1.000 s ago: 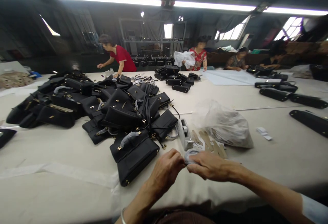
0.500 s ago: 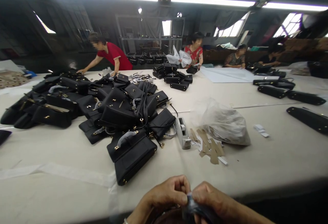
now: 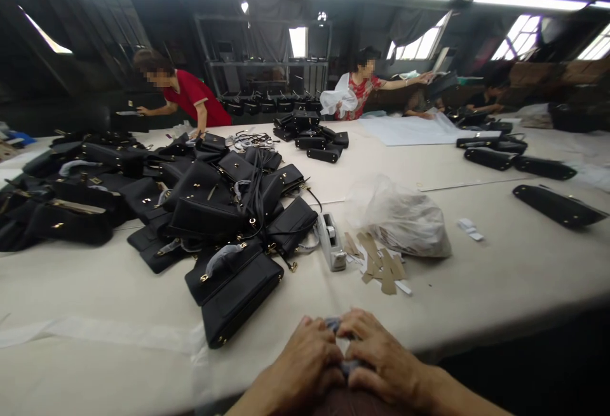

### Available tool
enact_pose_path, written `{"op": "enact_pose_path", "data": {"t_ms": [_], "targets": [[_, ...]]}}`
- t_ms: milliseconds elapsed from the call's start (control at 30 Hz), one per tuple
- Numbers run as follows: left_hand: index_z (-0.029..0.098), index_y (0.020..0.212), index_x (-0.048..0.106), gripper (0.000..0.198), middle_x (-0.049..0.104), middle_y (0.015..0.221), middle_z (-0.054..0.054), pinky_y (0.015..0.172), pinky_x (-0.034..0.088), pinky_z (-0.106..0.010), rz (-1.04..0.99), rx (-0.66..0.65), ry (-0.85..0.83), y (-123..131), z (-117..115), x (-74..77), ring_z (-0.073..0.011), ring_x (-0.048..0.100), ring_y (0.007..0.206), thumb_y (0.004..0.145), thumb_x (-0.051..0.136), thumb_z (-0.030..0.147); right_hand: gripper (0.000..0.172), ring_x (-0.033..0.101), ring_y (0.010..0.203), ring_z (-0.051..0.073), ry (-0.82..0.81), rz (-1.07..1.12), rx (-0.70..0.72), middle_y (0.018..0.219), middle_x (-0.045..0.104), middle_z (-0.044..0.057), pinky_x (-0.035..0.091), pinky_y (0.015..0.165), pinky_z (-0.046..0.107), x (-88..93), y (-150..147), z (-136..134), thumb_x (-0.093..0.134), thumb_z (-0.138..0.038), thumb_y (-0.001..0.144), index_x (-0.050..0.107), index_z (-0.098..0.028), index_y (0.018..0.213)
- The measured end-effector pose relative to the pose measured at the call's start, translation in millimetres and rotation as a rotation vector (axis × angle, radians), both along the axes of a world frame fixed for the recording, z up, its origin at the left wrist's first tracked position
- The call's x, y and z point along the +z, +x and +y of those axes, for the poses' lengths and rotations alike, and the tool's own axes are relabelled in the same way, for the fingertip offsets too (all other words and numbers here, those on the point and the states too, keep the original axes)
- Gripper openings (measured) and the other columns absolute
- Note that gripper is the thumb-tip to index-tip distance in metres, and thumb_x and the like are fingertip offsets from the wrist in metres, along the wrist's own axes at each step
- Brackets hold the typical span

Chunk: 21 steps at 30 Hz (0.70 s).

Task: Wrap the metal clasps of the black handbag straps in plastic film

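My left hand (image 3: 305, 360) and my right hand (image 3: 381, 359) are pressed together at the near edge of the cream table (image 3: 500, 276). Both are closed on a small greyish wrapped piece (image 3: 339, 332) that shows between the fingers; most of it is hidden. The closest black handbag (image 3: 236, 289) lies just beyond my left hand, at the front of a big heap of black handbags (image 3: 200, 200). A white tape dispenser (image 3: 330, 242) stands beyond my hands.
Brown card strips (image 3: 379, 263) and a crumpled clear plastic bag (image 3: 403, 219) lie right of the dispenser. Long black bag panels (image 3: 555, 206) rest at the right. A person in red (image 3: 188, 101) and other people work on the far side.
My hands drew back from the table's middle to its near edge and lowered, still closed on the small piece. The view has shifted right; the person in red leaned further left.
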<state>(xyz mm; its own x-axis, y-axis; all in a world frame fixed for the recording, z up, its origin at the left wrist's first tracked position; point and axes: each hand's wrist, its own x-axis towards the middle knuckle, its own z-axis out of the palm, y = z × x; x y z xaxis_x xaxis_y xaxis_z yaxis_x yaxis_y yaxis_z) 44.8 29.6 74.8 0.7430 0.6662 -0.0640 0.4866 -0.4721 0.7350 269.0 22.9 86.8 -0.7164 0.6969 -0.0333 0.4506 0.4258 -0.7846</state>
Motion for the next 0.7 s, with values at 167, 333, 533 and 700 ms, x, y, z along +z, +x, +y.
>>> {"op": "enact_pose_path", "data": {"t_ms": [167,333,533,700], "targets": [[0.024,0.092,0.072,0.014,0.073,0.090,-0.003,0.108,0.030,-0.047,0.178,0.176,0.376,15,26,-96.9,-0.0226,0.060,0.104,0.093,0.060,0.032,0.019,0.047,0.127,0.029,0.224,-0.311,-0.047,0.125,0.062,0.008,0.026,0.118,0.054,-84.0,-13,45,0.072,-0.034,0.083,0.072,-0.022,0.098],[0.022,0.098,0.070,0.013,0.073,0.094,-0.002,0.101,0.041,-0.041,0.212,0.291,0.451,16,18,-153.6,-0.0211,0.063,0.103,0.093,0.059,0.020,0.026,0.050,0.121,0.033,0.178,-0.367,-0.071,0.123,0.063,0.011,0.036,0.110,0.055,-127.0,-31,52,0.076,-0.023,0.077,0.070,-0.019,0.102],[0.022,0.102,0.069,0.016,0.071,0.091,-0.003,0.086,0.051,-0.037,0.199,0.381,0.468,15,2,-166.8,-0.0231,0.066,0.093,0.092,0.056,0.017,0.022,0.056,0.110,0.033,0.077,-0.376,-0.112,0.111,0.067,0.014,0.043,0.101,0.053,-146.2,-43,47,0.068,-0.010,0.075,0.068,-0.015,0.096],[0.023,0.102,0.067,0.017,0.070,0.083,-0.002,0.078,0.054,-0.035,0.098,0.445,0.485,14,6,-171.2,-0.0219,0.068,0.084,0.095,0.052,0.022,0.020,0.061,0.097,0.026,-0.067,-0.285,-0.196,0.094,0.070,0.006,0.049,0.094,0.041,-166.6,-44,64,0.073,-0.007,0.063,0.067,-0.016,0.080]]}}
